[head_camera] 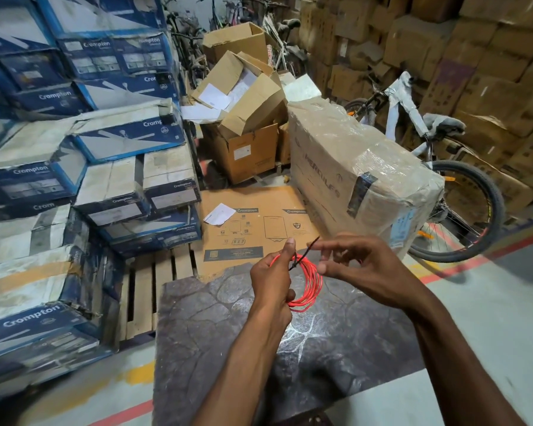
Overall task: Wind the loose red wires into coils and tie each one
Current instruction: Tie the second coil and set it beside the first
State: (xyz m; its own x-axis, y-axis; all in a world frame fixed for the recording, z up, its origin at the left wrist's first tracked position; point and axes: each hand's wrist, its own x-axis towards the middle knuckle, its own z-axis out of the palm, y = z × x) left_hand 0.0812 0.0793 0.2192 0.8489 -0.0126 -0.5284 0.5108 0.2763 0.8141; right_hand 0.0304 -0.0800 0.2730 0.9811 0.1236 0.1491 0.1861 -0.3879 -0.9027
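Two hands (left hand (270, 275), right hand (363, 269)), one red wire coil (314, 282), one black tie (298, 260).
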